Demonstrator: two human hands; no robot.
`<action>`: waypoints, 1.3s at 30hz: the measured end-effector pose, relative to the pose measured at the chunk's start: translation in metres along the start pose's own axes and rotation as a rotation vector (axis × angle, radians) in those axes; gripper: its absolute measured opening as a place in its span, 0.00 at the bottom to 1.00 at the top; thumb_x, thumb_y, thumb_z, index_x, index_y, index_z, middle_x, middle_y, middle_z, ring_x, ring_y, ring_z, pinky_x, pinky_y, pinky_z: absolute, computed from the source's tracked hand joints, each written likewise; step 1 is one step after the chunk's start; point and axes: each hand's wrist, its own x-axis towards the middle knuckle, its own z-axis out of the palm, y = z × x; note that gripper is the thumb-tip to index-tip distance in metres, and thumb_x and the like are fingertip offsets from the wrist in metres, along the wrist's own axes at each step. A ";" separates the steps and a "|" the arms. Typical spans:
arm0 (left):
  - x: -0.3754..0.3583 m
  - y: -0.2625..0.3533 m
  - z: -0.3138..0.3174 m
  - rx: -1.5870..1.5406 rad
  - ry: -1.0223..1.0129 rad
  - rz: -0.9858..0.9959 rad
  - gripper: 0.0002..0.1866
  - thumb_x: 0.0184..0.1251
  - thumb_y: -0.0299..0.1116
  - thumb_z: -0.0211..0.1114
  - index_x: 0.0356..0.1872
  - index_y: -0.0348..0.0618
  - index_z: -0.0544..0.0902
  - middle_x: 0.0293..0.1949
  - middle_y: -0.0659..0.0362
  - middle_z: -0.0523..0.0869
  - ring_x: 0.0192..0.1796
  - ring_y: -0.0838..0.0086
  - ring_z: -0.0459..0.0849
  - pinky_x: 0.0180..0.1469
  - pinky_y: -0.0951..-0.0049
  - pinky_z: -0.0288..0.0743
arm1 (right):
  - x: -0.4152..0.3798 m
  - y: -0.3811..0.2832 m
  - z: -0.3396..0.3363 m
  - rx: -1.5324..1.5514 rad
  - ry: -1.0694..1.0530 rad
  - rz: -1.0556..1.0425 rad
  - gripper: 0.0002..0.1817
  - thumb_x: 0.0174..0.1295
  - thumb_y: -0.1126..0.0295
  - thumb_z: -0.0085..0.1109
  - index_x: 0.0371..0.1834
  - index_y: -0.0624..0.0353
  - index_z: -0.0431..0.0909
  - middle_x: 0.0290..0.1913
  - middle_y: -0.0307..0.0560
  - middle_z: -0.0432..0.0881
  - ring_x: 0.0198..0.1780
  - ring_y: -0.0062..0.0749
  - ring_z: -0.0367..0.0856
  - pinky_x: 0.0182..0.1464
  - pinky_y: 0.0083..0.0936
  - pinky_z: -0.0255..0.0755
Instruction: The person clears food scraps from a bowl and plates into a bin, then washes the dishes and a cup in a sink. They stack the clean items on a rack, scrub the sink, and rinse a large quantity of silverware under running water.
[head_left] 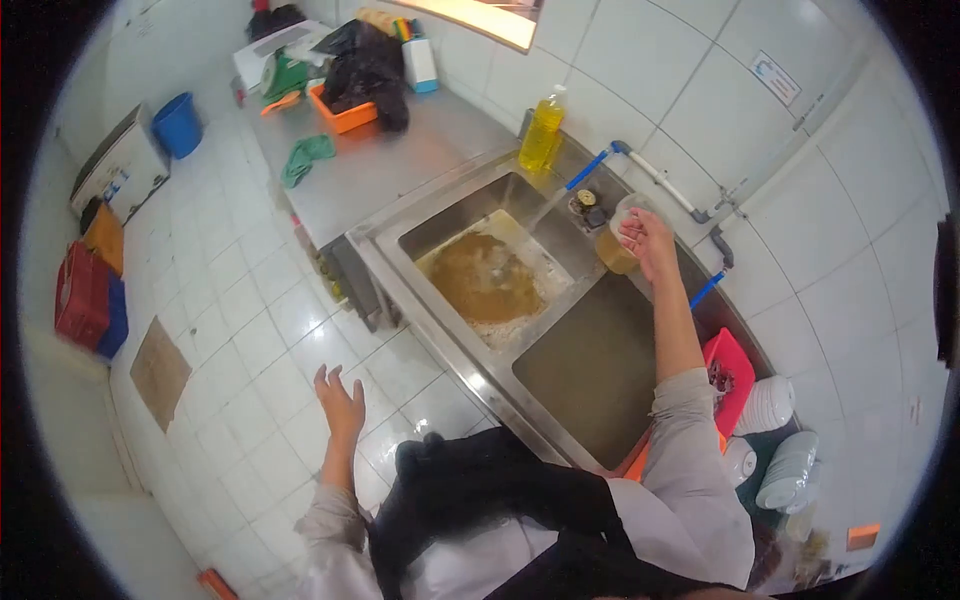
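My right hand (652, 245) reaches over the back ledge of the sink, fingers curled at a clear plastic container (614, 252) with brownish liquid in it. How firmly the fingers grip its rim is hard to make out. In the left basin, water from a blue-ended tap (586, 171) runs into murky brown, foamy water (485, 275). Greyish, cloudy water (585, 365) fills the right basin. My left hand (341, 405) hangs over the tiled floor with its fingers apart, holding nothing.
A bottle of yellow liquid (542, 130) stands behind the left basin. Stacked white bowls (768, 405) and a pink basket (733, 380) sit at the right. On the steel table (430, 165) are a green cloth (306, 158) and an orange tray (345, 117) with a black bag.
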 end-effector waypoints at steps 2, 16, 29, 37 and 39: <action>0.042 0.029 0.012 -0.020 -0.034 0.102 0.23 0.57 0.29 0.65 0.54 0.34 0.71 0.63 0.36 0.61 0.65 0.44 0.61 0.67 0.53 0.57 | 0.011 -0.006 -0.024 -0.136 0.060 0.042 0.17 0.68 0.58 0.50 0.50 0.58 0.73 0.36 0.43 0.79 0.38 0.28 0.78 0.40 0.24 0.73; 0.207 0.257 0.126 -0.120 -0.244 0.880 0.23 0.52 0.31 0.68 0.50 0.37 0.75 0.62 0.39 0.66 0.65 0.45 0.65 0.64 0.51 0.61 | 0.238 0.021 0.002 -1.455 0.320 -0.036 0.27 0.66 0.48 0.41 0.43 0.62 0.80 0.45 0.62 0.82 0.48 0.56 0.80 0.51 0.45 0.73; 0.328 0.205 0.201 0.225 -0.217 0.719 0.22 0.55 0.34 0.66 0.49 0.33 0.74 0.60 0.39 0.67 0.62 0.45 0.66 0.58 0.49 0.65 | 0.260 0.013 0.041 -1.235 0.685 0.256 0.18 0.57 0.61 0.48 0.40 0.59 0.84 0.44 0.57 0.83 0.48 0.52 0.82 0.49 0.41 0.75; 0.405 0.252 0.277 0.285 -0.268 0.769 0.24 0.56 0.39 0.65 0.50 0.34 0.74 0.62 0.40 0.66 0.65 0.48 0.64 0.58 0.48 0.64 | 0.265 0.008 0.044 -1.233 0.742 0.302 0.19 0.56 0.59 0.49 0.38 0.59 0.85 0.45 0.58 0.83 0.50 0.50 0.81 0.51 0.41 0.74; 0.417 0.222 0.305 0.333 -0.188 0.899 0.27 0.59 0.41 0.62 0.55 0.34 0.72 0.64 0.40 0.64 0.68 0.48 0.61 0.61 0.47 0.61 | 0.266 0.014 0.040 -1.247 0.757 0.327 0.19 0.56 0.60 0.48 0.39 0.59 0.85 0.45 0.58 0.83 0.51 0.51 0.80 0.52 0.42 0.73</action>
